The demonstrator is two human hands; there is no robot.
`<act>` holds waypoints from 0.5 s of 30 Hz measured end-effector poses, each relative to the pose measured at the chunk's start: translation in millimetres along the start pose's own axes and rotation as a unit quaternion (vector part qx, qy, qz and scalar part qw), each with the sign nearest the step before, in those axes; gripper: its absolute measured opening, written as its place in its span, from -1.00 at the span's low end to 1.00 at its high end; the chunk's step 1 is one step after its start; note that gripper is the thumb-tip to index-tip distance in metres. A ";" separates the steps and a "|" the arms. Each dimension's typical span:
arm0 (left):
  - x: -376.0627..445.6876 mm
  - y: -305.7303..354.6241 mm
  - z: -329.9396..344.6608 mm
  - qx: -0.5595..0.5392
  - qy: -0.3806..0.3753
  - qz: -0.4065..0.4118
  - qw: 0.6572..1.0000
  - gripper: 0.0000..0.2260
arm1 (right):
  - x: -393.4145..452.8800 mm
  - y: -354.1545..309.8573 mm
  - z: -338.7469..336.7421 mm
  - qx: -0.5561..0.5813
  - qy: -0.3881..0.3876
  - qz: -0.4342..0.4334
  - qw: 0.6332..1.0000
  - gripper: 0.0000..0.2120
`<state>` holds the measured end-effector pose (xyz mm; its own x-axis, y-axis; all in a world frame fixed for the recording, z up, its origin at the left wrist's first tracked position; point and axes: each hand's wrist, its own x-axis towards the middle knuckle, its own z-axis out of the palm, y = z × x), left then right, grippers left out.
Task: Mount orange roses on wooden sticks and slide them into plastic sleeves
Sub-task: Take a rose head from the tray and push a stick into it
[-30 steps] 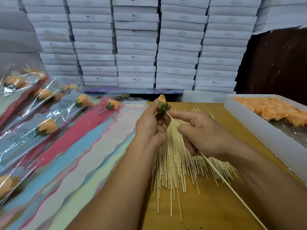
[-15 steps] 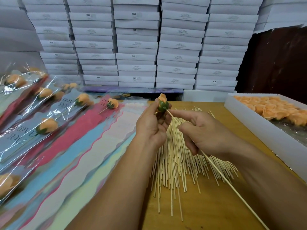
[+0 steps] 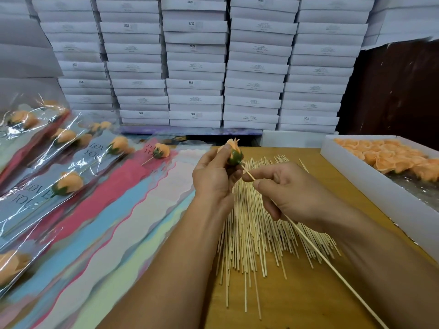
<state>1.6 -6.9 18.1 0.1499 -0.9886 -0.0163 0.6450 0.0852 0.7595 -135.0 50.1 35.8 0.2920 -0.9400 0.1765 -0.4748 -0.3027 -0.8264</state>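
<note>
Stick tip meeting the rose's green base, between the two hands.

The left hand [image 3: 213,179] pinches the rose [image 3: 234,154] with curled fingers, bud up and glossy green base toward the right hand [image 3: 292,193]. That hand's thumb and forefinger are clamped on the stick [image 3: 316,248], a thin, pale, straight wooden rod. Its long axis runs from the base, just beyond the right fingertips, down and back toward the person's right. The push should follow that line. The petals look soft and crushable. More sticks [image 3: 256,229] lie fanned under both hands; sleeves [image 3: 123,210], smooth with wavy edges, lie left of the left hand.
</note>
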 end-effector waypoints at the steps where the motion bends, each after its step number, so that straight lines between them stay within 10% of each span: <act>1: 0.6 -0.4 0.2 0.006 0.008 0.007 1.000 -0.73 | 0.7 1.2 0.6 0.000 -0.001 -0.001 1.000 -0.73; 9: 4.5 -7.9 -5.3 0.053 0.057 0.054 0.995 -0.96 | 7.2 13.0 5.9 0.001 -0.007 0.007 1.000 -0.74; 15: -1.2 -16.3 -1.4 0.277 0.066 0.012 0.959 -0.58 | 12.1 23.0 -4.5 0.092 0.013 0.065 0.994 -0.75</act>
<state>-8.1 -7.0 4.9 0.2766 -0.9597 -0.0496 0.1492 -0.0082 0.9888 -146.2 31.1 21.4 0.2154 -0.9738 0.0732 -0.3465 -0.1463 -0.9266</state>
